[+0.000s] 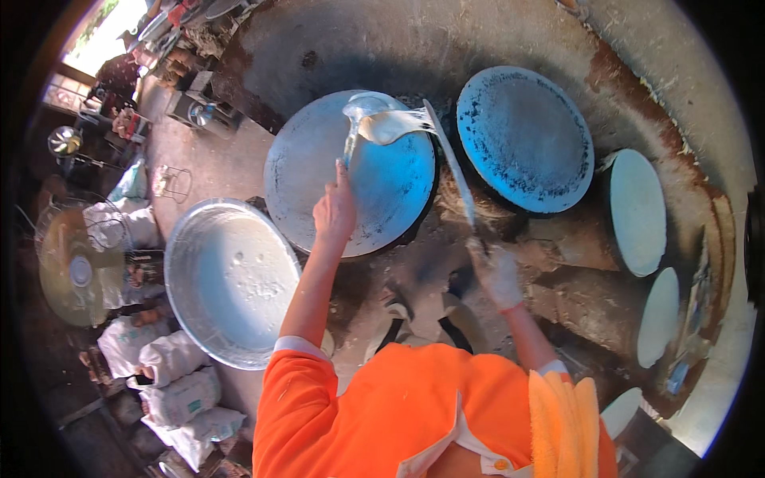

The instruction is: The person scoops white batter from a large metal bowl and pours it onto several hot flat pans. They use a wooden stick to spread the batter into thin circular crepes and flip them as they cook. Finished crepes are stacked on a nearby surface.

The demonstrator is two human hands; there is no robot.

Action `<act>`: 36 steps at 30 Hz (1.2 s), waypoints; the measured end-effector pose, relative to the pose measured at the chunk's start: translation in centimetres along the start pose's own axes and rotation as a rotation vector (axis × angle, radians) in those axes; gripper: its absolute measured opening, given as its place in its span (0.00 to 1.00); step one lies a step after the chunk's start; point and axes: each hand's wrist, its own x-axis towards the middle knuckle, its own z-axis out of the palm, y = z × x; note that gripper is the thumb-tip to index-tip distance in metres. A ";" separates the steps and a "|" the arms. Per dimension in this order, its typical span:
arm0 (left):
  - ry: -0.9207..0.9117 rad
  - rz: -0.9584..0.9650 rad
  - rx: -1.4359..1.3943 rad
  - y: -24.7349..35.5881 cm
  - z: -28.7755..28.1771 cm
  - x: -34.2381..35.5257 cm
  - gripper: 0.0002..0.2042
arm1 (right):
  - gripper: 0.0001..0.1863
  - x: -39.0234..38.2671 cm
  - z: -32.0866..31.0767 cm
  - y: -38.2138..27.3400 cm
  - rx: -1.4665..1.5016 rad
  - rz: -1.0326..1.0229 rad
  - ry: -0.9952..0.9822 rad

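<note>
My left hand (335, 209) grips the handle of a metal ladle (355, 119), raised over a large round griddle (319, 207). Pale batter (382, 127) at the ladle stretches in strands to the tip of a long flat spatula (454, 171). My right hand (490, 267), in a whitish, soiled glove, is closed on the spatula's handle, right of that griddle. A wide metal basin (231, 283) of white batter sits beside my left forearm.
A darker round griddle (522, 135) stands at the back right. Pale-covered round plates (637, 211) line the right side along a curved ledge (701, 159). A fan (80, 267), white sacks (187, 398) and assorted metal items are at the left. My feet show below the griddles.
</note>
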 end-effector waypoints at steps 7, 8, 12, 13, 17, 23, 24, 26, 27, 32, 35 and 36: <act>-0.005 -0.135 -0.100 -3.3 -4.7 1.2 0.25 | 0.22 3.7 7.3 -1.4 -0.222 -0.119 0.082; 0.009 -0.146 -0.113 -3.9 -5.0 1.0 0.25 | 0.22 4.2 7.3 -1.2 -0.311 -0.034 0.024; 0.156 -0.140 -0.188 -6.3 -5.1 -0.6 0.22 | 0.23 6.1 7.2 -0.2 -0.341 -0.019 0.019; 0.208 -0.144 -0.219 -6.7 -5.2 -1.8 0.22 | 0.24 6.9 7.7 -0.4 -0.311 -0.092 0.043; 0.408 -0.175 -0.408 -7.1 -6.4 -8.1 0.20 | 0.24 9.7 7.6 -4.6 -0.410 -0.112 -0.172; 0.326 -0.393 -1.024 -3.2 -8.8 -13.9 0.17 | 0.27 12.1 10.2 -6.0 -0.649 -0.165 -0.380; 0.277 -0.379 -1.191 -2.1 -9.9 -13.9 0.16 | 0.27 11.8 10.4 -5.6 -0.641 -0.240 -0.376; 0.214 -0.384 -1.372 -0.3 -12.0 -13.6 0.14 | 0.26 11.5 10.2 -3.8 -0.639 -0.367 -0.357; 0.206 -0.359 -1.430 -0.1 -12.2 -13.4 0.14 | 0.25 11.7 9.1 -2.4 -0.627 -0.426 -0.355; 0.220 -0.327 -1.539 -1.4 -12.3 -13.0 0.12 | 0.24 14.4 4.1 -0.3 -0.632 -0.408 -0.183; 0.199 -0.325 -1.635 -1.9 -11.2 -12.1 0.13 | 0.25 15.5 5.8 -3.4 -0.624 -0.321 -0.337; 0.209 -0.325 -1.646 -1.7 -11.3 -11.8 0.13 | 0.23 15.7 7.1 -4.0 -0.650 -0.350 -0.359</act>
